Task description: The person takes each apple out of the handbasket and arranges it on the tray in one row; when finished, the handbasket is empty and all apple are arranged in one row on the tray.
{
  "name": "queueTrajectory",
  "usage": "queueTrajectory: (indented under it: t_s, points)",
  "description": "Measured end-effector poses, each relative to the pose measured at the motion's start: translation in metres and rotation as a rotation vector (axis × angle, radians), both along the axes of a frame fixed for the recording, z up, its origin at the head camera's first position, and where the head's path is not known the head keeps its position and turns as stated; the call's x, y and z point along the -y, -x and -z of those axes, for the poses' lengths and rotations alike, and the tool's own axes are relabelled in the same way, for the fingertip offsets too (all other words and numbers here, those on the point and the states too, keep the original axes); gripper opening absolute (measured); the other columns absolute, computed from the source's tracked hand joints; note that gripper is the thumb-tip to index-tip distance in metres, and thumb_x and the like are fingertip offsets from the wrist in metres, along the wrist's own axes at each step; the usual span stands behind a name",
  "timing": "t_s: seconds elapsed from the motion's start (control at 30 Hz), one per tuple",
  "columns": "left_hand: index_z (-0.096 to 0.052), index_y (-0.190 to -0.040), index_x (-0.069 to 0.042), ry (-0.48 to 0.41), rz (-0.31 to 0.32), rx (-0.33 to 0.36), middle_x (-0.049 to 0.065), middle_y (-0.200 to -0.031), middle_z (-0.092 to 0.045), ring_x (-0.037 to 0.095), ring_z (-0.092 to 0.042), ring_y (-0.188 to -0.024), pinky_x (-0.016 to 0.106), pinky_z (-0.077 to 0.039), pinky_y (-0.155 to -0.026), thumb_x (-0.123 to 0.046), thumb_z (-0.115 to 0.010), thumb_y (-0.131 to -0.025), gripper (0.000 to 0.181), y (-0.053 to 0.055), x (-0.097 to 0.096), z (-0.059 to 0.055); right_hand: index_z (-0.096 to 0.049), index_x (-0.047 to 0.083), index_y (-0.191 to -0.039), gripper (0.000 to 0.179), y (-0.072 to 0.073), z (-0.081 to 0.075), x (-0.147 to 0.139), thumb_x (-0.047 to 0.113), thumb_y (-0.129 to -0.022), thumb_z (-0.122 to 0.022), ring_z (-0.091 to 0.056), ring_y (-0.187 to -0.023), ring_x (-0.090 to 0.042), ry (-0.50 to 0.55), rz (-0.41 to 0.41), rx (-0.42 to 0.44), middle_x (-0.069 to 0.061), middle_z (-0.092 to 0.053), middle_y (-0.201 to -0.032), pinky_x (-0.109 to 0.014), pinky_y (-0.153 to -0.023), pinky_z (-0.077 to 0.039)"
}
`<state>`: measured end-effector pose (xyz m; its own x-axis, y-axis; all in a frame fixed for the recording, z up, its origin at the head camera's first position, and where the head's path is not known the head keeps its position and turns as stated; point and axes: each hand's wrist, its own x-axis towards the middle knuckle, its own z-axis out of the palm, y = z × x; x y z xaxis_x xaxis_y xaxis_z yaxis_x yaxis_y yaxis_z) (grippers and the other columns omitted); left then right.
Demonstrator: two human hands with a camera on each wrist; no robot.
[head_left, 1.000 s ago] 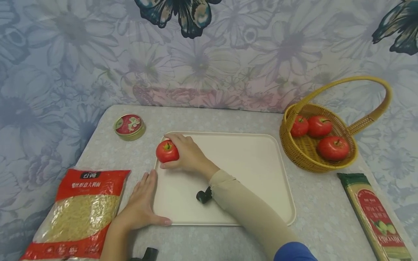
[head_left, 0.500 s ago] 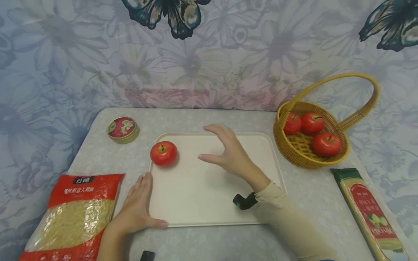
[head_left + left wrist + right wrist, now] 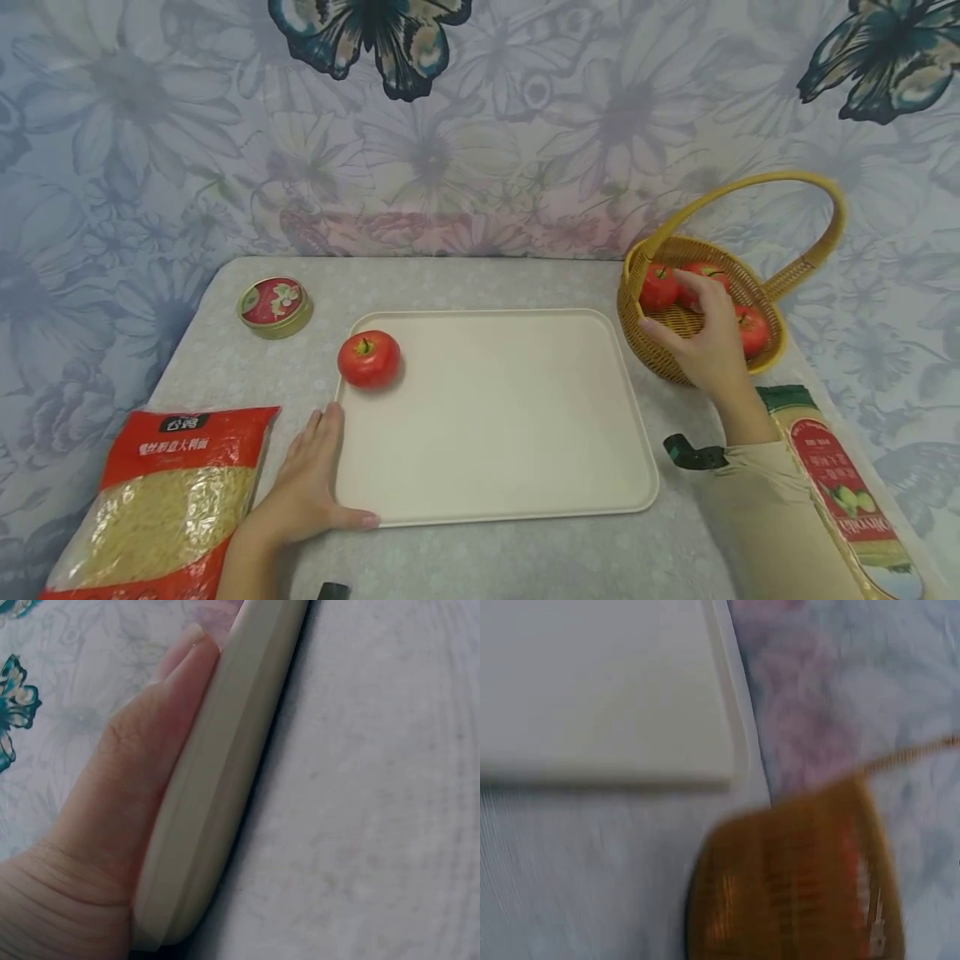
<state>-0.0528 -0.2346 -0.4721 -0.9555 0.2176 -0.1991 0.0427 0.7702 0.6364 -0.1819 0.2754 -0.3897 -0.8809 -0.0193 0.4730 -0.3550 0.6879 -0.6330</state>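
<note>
My left hand (image 3: 311, 479) lies along the left edge of the cream tray (image 3: 495, 417), fingers straight and thumb at the front corner. In the left wrist view the thumb (image 3: 142, 750) presses along the tray's side. One red tomato (image 3: 369, 359) sits at the tray's back left. At the right, my right hand (image 3: 712, 346) reaches over the yellow wicker basket (image 3: 648, 342), thumb and fingers spread apart. Inside are a left tomato (image 3: 657, 288), a back tomato (image 3: 705, 271) and a right tomato (image 3: 752, 329), the latter two partly hidden by the hand. The right wrist view is blurred.
A round tin (image 3: 275, 307) stands at the back left. The red bag of spiral pasta (image 3: 161, 500) lies left of my left hand. A green-topped long packet (image 3: 847, 500) is at the right, partly under my sleeve. A patterned wall backs the table.
My right hand has let go of the tomato at the tray's back left and moved right, across the tray, to the basket. My left hand has stayed at the tray's edge.
</note>
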Motion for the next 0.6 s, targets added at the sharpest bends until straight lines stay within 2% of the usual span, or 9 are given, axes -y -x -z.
queueTrajectory:
  t_s: [0.1, 0.27, 0.43, 0.6]
  points:
    - [0.006, -0.159, -0.004, -0.003, 0.000, -0.003, 0.024, -0.166, 0.003, 0.046, 0.007, -0.152, 0.066, 0.002, -0.120, -0.069, -0.088, -0.046, 0.160, 0.000, 0.001, 0.000, -0.044, 0.009, -0.147, 0.079, 0.005, 0.003, -0.034, 0.024, -0.080, -0.083, -0.039, -0.133, -0.038, -0.014, 0.094, 0.087, -0.020, -0.046, -0.144, -0.062, -0.108, -0.033]
    - [0.005, -0.159, -0.003, 0.004, 0.003, -0.014, 0.025, -0.165, 0.002, 0.047, 0.006, -0.152, 0.066, 0.001, -0.120, -0.070, -0.088, -0.046, 0.160, 0.000, 0.001, 0.002, -0.035, 0.005, -0.152, 0.085, 0.008, 0.009, -0.075, 0.030, -0.084, -0.079, -0.033, -0.134, -0.045, -0.065, 0.171, 0.187, -0.026, -0.038, -0.148, -0.067, -0.108, -0.029]
    - [0.005, -0.159, -0.003, 0.000, 0.003, -0.019, 0.025, -0.165, 0.003, 0.047, 0.007, -0.152, 0.067, 0.001, -0.120, -0.069, -0.088, -0.046, 0.160, 0.000, 0.002, 0.003, -0.032, 0.005, -0.153, 0.088, 0.012, 0.017, -0.092, 0.036, -0.085, -0.078, -0.031, -0.133, -0.052, -0.102, 0.214, 0.249, -0.031, -0.035, -0.145, -0.070, -0.107, -0.027]
    - [0.005, -0.159, -0.003, 0.001, 0.008, -0.022, 0.025, -0.165, 0.003, 0.047, 0.007, -0.152, 0.066, 0.002, -0.120, -0.069, -0.088, -0.047, 0.159, 0.000, 0.001, 0.004, -0.025, 0.006, -0.156, 0.096, 0.012, 0.021, -0.098, 0.044, -0.084, -0.077, -0.025, -0.137, -0.054, -0.120, 0.265, 0.326, -0.031, -0.029, -0.151, -0.072, -0.106, -0.026]
